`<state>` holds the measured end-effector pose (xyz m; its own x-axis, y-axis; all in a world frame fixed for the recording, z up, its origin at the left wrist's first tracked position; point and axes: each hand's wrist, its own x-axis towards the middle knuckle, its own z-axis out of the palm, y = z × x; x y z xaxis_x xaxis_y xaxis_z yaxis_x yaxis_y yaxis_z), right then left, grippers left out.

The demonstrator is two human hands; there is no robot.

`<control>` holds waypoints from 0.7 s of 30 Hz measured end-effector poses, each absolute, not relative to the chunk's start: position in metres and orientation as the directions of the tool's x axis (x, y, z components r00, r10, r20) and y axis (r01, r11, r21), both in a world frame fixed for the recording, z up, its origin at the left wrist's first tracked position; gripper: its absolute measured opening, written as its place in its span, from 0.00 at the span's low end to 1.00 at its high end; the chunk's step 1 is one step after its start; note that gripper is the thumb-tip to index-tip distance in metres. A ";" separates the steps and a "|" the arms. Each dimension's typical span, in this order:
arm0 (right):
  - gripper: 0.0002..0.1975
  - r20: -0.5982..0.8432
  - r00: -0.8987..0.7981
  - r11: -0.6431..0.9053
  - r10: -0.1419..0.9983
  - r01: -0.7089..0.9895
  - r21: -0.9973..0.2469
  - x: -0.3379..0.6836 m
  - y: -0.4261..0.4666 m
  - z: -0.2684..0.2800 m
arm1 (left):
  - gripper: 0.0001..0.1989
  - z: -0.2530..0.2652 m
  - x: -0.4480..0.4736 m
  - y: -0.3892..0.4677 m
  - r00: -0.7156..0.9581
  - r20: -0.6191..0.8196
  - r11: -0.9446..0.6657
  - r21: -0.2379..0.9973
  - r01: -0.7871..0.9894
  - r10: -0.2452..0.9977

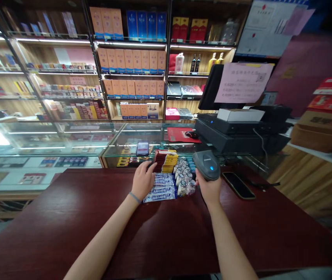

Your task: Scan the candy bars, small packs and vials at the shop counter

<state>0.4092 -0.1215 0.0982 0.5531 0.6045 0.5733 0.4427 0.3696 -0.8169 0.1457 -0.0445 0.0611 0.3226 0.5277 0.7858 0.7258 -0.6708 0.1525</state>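
Observation:
My right hand point(211, 191) is wrapped round the handle of a dark barcode scanner point(206, 165) with a lit blue light, held above the counter. My left hand point(143, 181), its fingers apart, hovers at or rests by the left edge of some blue-and-white packets point(162, 190); whether it touches them I cannot tell. Behind these packets stands a row of red-and-yellow packets point(166, 160). Several small clear jars point(185, 177) with silvery lids stand in rows between the packets and the scanner. Some blue items point(191, 164) are partly hidden behind the scanner.
The dark red counter point(66, 233) meets a glass display case point(90, 142). A phone point(238, 185) lies to the right, and a small device with a screen point(143, 148) is at the back. A monitor point(211, 89), a mouse point(191, 134) and cardboard boxes point(314, 130) stand beyond.

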 end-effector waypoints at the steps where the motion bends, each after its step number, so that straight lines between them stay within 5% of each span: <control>1: 0.19 0.567 0.553 0.364 0.611 0.439 -0.821 0.410 -0.122 0.098 | 0.24 0.067 0.154 -0.040 0.348 0.768 -0.678 0.147 0.720 0.537; 7: 0.22 0.526 0.553 0.349 0.646 0.399 -0.848 0.411 -0.123 0.096 | 0.31 0.087 0.209 -0.012 0.454 0.678 -0.720 0.163 0.674 0.578; 13: 0.19 0.440 0.550 0.316 0.710 0.311 -0.897 0.413 -0.123 0.095 | 0.25 0.094 0.241 0.010 0.436 0.631 -0.701 0.253 0.666 0.642; 21: 0.19 0.439 0.562 0.309 0.701 0.316 -0.897 0.411 -0.123 0.100 | 0.21 0.096 0.241 0.011 0.485 0.570 -0.682 0.194 0.705 0.663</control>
